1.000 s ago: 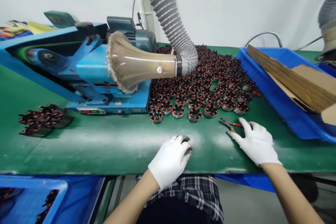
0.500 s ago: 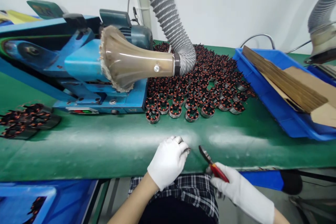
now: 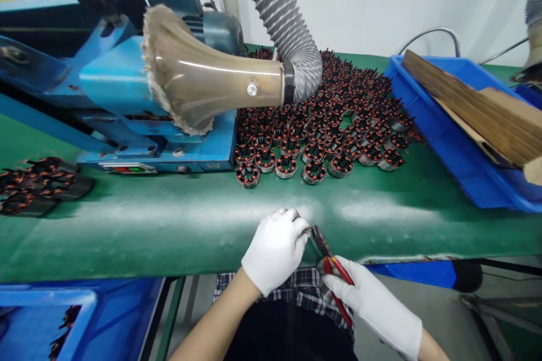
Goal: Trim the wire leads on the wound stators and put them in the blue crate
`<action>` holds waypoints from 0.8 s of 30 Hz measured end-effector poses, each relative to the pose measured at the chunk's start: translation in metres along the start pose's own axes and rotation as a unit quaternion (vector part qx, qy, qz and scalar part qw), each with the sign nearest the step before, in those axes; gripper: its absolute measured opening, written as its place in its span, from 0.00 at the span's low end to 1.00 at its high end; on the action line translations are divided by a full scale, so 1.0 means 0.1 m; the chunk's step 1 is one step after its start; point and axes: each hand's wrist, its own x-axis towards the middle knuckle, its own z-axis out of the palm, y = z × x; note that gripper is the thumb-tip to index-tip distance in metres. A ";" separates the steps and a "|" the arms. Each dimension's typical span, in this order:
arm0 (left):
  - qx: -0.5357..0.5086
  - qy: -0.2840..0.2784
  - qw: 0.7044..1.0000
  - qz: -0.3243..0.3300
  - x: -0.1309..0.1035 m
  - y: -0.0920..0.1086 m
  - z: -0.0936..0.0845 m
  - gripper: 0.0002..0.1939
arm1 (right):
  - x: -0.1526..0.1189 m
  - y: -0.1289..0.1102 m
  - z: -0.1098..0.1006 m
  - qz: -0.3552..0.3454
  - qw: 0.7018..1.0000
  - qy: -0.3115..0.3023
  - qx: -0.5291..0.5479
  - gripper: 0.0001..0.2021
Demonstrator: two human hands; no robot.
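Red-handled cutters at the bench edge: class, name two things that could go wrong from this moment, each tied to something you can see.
1. The cutters in the right hand have their tips right against the left hand, which grips a small part; a slip might nip the thin glove.
2. Both hands work at the edge of the green bench; a dropped part would likely fall off it.

Blue machine (image 3: 127, 96), grey hose (image 3: 283, 28), blue bin (image 3: 449, 146) holding cardboard (image 3: 478, 101)

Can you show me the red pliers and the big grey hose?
red pliers (image 3: 334, 268), head view, on the red handles.
grey hose (image 3: 288, 28), head view, on its ribbed middle.
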 end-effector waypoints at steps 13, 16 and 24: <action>0.014 -0.015 1.000 0.007 -0.02 0.01 0.00 0.10 | 0.06 0.02 0.14 0.019 0.988 0.056 0.144 0.17; 0.003 -0.015 1.000 -0.013 -0.03 0.00 -0.02 0.10 | 0.03 0.10 0.16 0.032 0.957 -0.019 0.287 0.17; 0.042 0.137 0.989 -0.030 -0.08 -0.36 -0.33 0.13 | 0.35 -0.13 0.22 -0.099 0.813 -0.063 0.570 0.13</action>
